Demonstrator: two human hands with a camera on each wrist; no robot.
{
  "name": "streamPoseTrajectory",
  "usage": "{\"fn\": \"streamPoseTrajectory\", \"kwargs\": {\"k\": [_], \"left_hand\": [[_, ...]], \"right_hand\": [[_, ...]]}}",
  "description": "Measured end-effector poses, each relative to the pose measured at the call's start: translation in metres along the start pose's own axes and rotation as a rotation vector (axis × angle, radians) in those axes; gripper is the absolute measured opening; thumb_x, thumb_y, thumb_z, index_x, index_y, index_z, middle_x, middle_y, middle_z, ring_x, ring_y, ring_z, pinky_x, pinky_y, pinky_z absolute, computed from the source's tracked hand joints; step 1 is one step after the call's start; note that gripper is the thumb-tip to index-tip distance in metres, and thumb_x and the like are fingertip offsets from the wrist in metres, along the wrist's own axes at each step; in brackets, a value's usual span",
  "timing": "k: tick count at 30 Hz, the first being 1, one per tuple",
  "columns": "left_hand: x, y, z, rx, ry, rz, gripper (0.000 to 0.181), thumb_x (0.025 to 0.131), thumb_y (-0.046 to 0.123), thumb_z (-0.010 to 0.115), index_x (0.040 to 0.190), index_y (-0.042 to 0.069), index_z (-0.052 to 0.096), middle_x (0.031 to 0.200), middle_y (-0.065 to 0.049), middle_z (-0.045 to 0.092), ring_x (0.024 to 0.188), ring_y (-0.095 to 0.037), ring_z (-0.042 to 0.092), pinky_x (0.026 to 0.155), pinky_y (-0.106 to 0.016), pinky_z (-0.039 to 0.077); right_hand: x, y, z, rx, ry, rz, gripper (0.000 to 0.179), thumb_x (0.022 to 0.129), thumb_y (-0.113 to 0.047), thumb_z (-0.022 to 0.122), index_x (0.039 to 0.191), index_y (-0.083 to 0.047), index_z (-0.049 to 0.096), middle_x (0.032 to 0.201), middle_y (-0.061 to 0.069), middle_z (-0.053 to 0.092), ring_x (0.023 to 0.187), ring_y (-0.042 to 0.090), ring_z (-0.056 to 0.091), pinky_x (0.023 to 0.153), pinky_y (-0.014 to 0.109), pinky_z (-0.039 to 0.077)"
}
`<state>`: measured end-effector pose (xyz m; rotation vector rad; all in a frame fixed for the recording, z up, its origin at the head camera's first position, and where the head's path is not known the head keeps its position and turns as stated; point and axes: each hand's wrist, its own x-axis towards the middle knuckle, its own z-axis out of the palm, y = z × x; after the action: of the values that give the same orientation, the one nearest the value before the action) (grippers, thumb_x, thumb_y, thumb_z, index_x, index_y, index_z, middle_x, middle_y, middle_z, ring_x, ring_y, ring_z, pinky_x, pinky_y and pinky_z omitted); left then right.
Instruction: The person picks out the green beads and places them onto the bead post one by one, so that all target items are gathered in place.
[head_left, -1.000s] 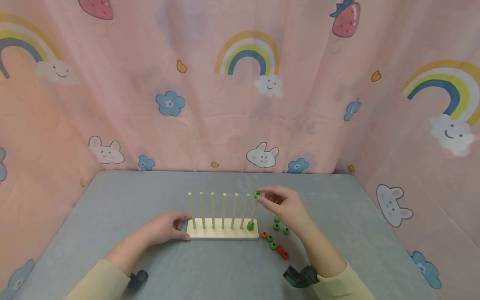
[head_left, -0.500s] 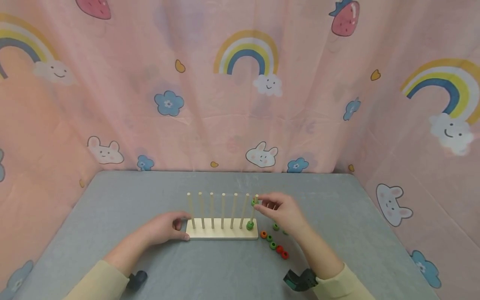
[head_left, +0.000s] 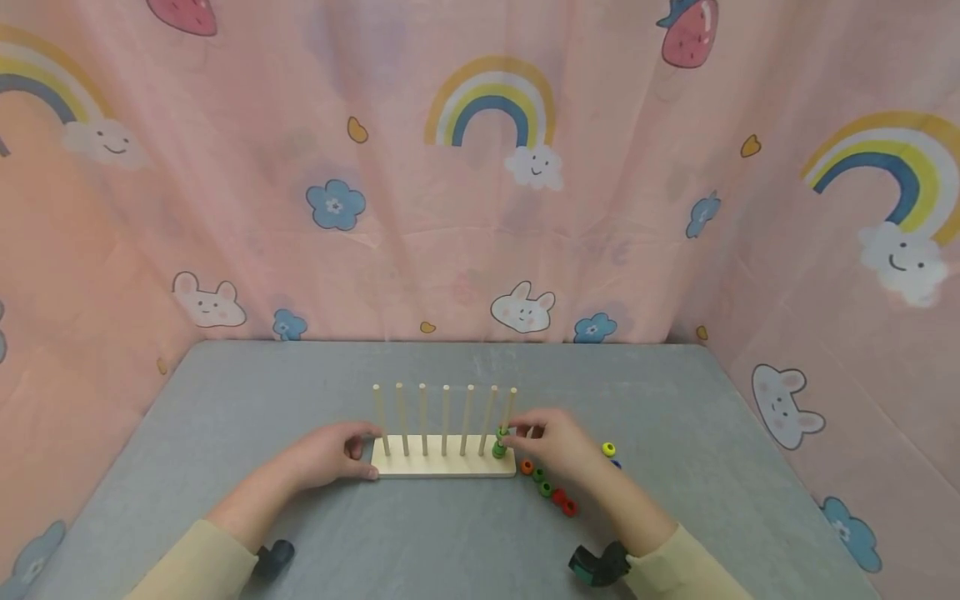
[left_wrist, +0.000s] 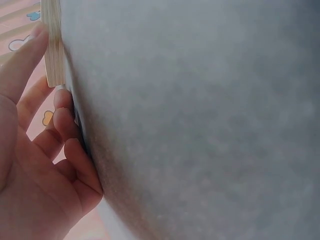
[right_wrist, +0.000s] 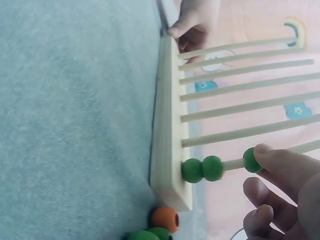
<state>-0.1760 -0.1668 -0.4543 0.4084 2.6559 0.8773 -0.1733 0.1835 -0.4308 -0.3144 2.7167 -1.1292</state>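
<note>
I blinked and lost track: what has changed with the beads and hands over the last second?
The right hand has lowered its pinched green bead down the rightmost peg, nearer the two beads below. The left hand still grips the base; the orange bead stayed put.

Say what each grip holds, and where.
Right grip: top green bead, pinched by its side on the rightmost peg. Left grip: wooden base, by its left end.

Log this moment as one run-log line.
left hand: holds pegboard, left end | right hand: pinches green bead on rightmost peg, above two green beads | loose beads: on table beside pegboard
</note>
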Motion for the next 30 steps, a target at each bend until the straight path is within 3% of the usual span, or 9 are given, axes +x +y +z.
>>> {"fn": "streamPoseTrajectory", "kwargs": {"k": [5, 9, 12, 20, 30], "left_hand": [[-0.001, 0.0, 0.0, 0.001, 0.002, 0.003, 0.054, 0.075, 0.029, 0.087, 0.123, 0.014, 0.066, 0.078, 0.001, 0.05, 0.072, -0.015, 0.046, 0.065, -0.034, 0.035], [-0.001, 0.001, 0.0, -0.003, -0.004, -0.004, 0.054, 0.075, 0.029, 0.087, 0.123, 0.014, 0.066, 0.078, 0.001, 0.05, 0.072, -0.015, 0.046, 0.065, -0.034, 0.035], [0.0, 0.001, 0.001, -0.005, -0.007, -0.012, 0.054, 0.075, 0.03, 0.087, 0.123, 0.015, 0.066, 0.079, 0.001, 0.05, 0.073, -0.015, 0.046, 0.065, -0.034, 0.035], [0.002, -0.002, 0.002, -0.022, 0.0, -0.024, 0.054, 0.075, 0.032, 0.087, 0.123, 0.016, 0.066, 0.079, 0.0, 0.05, 0.073, -0.015, 0.046, 0.065, -0.035, 0.035], [0.001, -0.001, 0.0, -0.004, -0.001, -0.018, 0.055, 0.075, 0.03, 0.087, 0.123, 0.016, 0.066, 0.079, 0.001, 0.05, 0.074, -0.015, 0.046, 0.066, -0.034, 0.035]], "right_hand": [[0.003, 0.006, 0.003, -0.026, -0.059, -0.007, 0.007, 0.088, -0.027, 0.077, 0.093, -0.023, 0.075, 0.081, -0.006, 0.061, 0.072, 0.016, 0.054, 0.057, 0.032, 0.046], [0.004, 0.008, 0.004, -0.022, -0.078, -0.012, 0.015, 0.088, -0.028, 0.076, 0.103, -0.022, 0.077, 0.08, -0.007, 0.061, 0.07, 0.016, 0.053, 0.056, 0.032, 0.045], [0.003, 0.009, 0.004, -0.014, -0.076, -0.021, 0.023, 0.089, -0.027, 0.076, 0.111, -0.021, 0.076, 0.081, -0.007, 0.062, 0.07, 0.016, 0.053, 0.055, 0.031, 0.044], [0.003, 0.014, -0.007, 0.0, -0.07, -0.029, 0.022, 0.09, -0.026, 0.075, 0.111, -0.021, 0.076, 0.088, -0.006, 0.063, 0.073, 0.017, 0.053, 0.058, 0.032, 0.046], [-0.004, 0.035, -0.029, -0.042, -0.027, -0.022, 0.028, 0.091, -0.026, 0.073, 0.118, -0.018, 0.074, 0.089, -0.004, 0.062, 0.073, 0.018, 0.05, 0.055, 0.03, 0.044]]}}
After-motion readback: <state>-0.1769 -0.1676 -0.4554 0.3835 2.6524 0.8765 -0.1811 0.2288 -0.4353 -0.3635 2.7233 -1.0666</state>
